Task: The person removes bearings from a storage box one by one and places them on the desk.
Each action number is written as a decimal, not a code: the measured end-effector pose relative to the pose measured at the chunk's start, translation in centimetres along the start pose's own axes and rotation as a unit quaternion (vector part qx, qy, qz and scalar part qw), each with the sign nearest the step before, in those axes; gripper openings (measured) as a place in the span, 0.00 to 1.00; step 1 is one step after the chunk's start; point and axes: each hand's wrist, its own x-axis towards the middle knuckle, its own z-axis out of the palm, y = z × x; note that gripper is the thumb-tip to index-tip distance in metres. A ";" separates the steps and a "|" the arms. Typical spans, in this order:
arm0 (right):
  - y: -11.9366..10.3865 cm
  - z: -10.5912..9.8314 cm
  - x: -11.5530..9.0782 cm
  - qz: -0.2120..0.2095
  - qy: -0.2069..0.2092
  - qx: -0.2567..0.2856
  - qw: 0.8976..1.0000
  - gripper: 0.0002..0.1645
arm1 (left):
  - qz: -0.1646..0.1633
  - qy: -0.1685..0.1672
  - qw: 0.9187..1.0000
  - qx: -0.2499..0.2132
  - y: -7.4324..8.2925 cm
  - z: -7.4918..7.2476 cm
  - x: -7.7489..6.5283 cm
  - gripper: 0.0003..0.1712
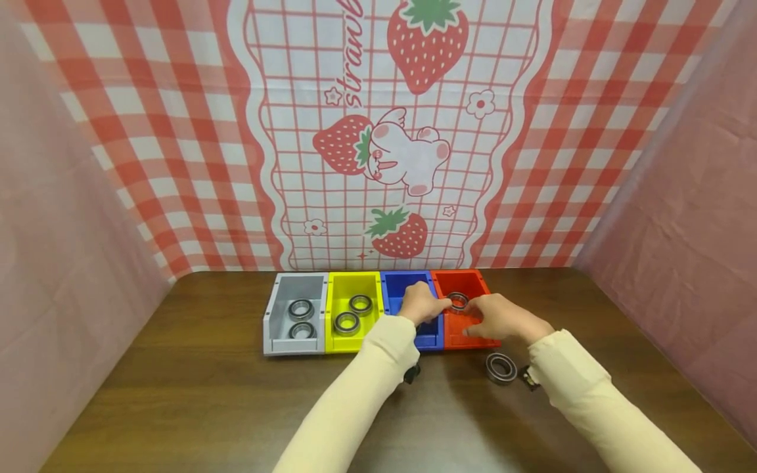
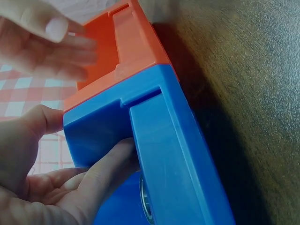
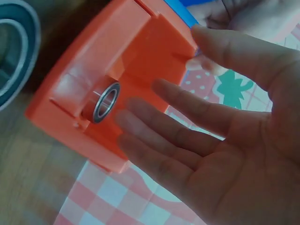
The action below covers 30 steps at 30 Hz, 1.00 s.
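Note:
My left hand (image 1: pixel 422 303) reaches into the blue bin (image 1: pixel 435 340), fingers extended down inside and thumb at the wall beside the red bin. In the left wrist view, a ball bearing (image 2: pixel 146 199) shows partly behind the blue bin's front lip, below the fingers. Over the red bin (image 1: pixel 470 338) is my right hand (image 1: pixel 503 318), its fingers spread and nothing held. Inside that bin a bearing (image 3: pixel 106 102) appears just beyond the right fingertips. Another bearing (image 1: pixel 501 368) lies on the table in front of the red bin, near the right wrist.
The yellow bin (image 1: pixel 340 345) and the grey bin (image 1: pixel 279 345) stand left of the blue one in one row, each with two bearings. A brown wooden table (image 1: pixel 207 394) carries the row. Behind hangs a strawberry-print cloth (image 1: pixel 378 243), with pink curtains (image 1: pixel 680 197) at the sides.

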 end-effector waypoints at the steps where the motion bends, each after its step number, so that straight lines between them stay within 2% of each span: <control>1: -0.1 -0.2 0.3 0.007 -0.004 0.001 1.000 0.24 | 0.001 0.001 1.000 0.000 0.0 0.0 0.0 0.27; 9: -0.6 -1.1 2.7 0.050 -0.018 -0.001 0.999 0.25 | -0.004 0.010 1.000 0.000 -0.1 -0.2 0.3 0.25; 14: 0.0 -1.0 3.8 0.061 0.011 0.008 0.998 0.24 | -0.002 0.002 1.000 -0.010 0.0 -0.1 0.1 0.23; 18: 0.5 -0.6 4.8 0.051 0.031 0.000 0.998 0.25 | -0.004 0.007 1.000 -0.013 0.1 -0.2 0.0 0.23; 30: 1.6 1.3 7.0 0.068 0.017 -0.009 0.997 0.26 | -0.002 0.004 1.000 -0.015 -0.1 0.2 -0.1 0.25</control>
